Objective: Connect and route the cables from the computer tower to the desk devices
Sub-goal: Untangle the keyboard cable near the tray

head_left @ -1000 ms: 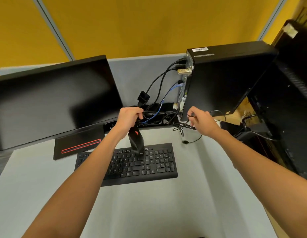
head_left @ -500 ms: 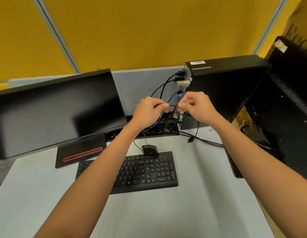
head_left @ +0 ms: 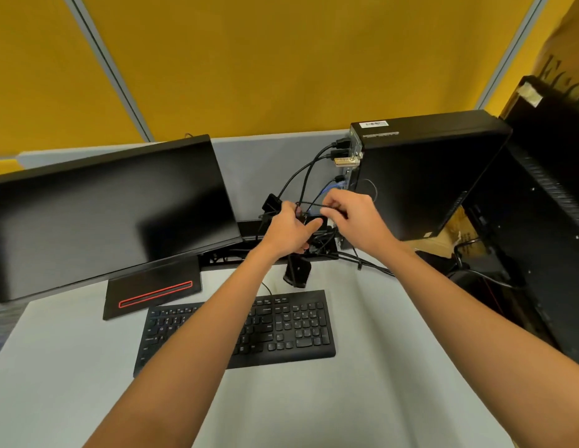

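Two hands meet behind the keyboard (head_left: 249,331), beside the computer tower (head_left: 424,176). Left hand (head_left: 289,232) curls around a bundle of black cables (head_left: 306,176); the mouse (head_left: 297,270) hangs just below it. Right hand (head_left: 354,218) pinches a thin cable (head_left: 314,205) stretched between both hands, near the tower's rear ports.

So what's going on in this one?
A person is sorting cables behind a desk. Both hands work a thin black cable beside the rear of the computer tower: the left hand grips it and the right hand pinches it. A mouse sits or hangs just behind the keyboard. Several cables are already plugged into the tower.
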